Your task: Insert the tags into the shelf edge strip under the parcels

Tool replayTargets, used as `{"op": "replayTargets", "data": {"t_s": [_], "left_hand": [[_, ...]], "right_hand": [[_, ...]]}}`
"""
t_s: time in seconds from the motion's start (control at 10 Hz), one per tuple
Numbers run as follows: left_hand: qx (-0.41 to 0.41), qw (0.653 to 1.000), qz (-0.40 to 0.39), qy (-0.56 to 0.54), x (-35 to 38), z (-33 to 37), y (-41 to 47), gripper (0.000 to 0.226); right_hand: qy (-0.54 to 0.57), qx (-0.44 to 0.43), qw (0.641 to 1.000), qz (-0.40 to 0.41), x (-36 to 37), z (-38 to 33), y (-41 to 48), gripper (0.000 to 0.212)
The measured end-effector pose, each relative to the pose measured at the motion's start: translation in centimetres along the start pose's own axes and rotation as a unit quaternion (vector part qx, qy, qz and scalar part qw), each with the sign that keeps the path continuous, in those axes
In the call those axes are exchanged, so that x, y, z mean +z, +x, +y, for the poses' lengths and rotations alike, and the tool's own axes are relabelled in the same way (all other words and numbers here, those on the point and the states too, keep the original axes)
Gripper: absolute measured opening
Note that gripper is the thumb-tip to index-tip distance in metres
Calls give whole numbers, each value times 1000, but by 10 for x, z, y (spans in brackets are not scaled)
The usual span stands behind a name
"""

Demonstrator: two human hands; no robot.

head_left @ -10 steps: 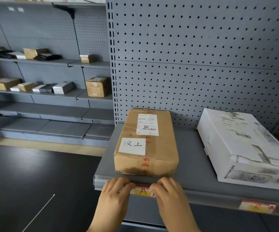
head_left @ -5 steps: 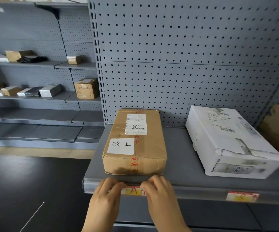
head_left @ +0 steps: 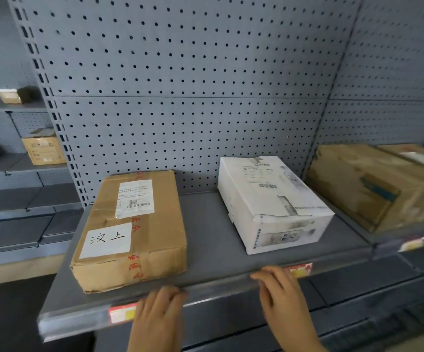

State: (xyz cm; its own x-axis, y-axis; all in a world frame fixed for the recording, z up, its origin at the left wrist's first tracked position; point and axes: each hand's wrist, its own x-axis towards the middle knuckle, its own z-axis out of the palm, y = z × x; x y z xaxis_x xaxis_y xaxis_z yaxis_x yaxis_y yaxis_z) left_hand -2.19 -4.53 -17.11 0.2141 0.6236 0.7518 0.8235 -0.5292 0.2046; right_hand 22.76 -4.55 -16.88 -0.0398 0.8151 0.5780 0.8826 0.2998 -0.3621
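Observation:
A brown parcel (head_left: pixel 132 232) with a white handwritten label and a white parcel (head_left: pixel 271 204) lie on the grey shelf (head_left: pixel 210 247). The clear edge strip (head_left: pixel 78 323) runs along the shelf front. A red and yellow tag (head_left: pixel 122 312) sits in the strip under the brown parcel. Another tag (head_left: pixel 299 270) sits under the white parcel. My left hand (head_left: pixel 160 313) rests its fingertips on the strip just right of the first tag. My right hand (head_left: pixel 280 288) has its fingers on the strip at the left end of the second tag. Neither hand holds anything.
A large brown carton (head_left: pixel 373 184) lies on the adjoining shelf to the right, with a blurred tag (head_left: pixel 413 243) in the strip below it. Grey pegboard (head_left: pixel 180 97) backs the shelf. Further shelves with small boxes (head_left: pixel 44 148) stand at the left.
Both hands have left the tag under the brown parcel and slid right along the strip. That tag now shows uncovered. My right hand has reached the tag under the white parcel.

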Motion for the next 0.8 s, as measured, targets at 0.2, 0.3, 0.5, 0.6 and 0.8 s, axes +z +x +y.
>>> {"op": "replayTargets", "data": {"t_s": [0.2, 0.3, 0.5, 0.6, 0.8], "left_hand": [[107, 989, -76, -74, 62, 72, 38, 22], [105, 983, -130, -76, 84, 101, 58, 27], [48, 986, -154, -51, 101, 130, 72, 37], [48, 989, -131, -54, 101, 132, 68, 32], [62, 994, -66, -67, 71, 129, 85, 17]], "right_hand": [[-58, 69, 996, 0, -42, 56, 11, 20], [-70, 43, 996, -21, -49, 66, 17, 23], [-63, -7, 997, -46, -56, 82, 24, 24], [-49, -19, 997, -50, -61, 82, 24, 20], [7, -63, 998, -13, -92, 84, 37, 16]]}}
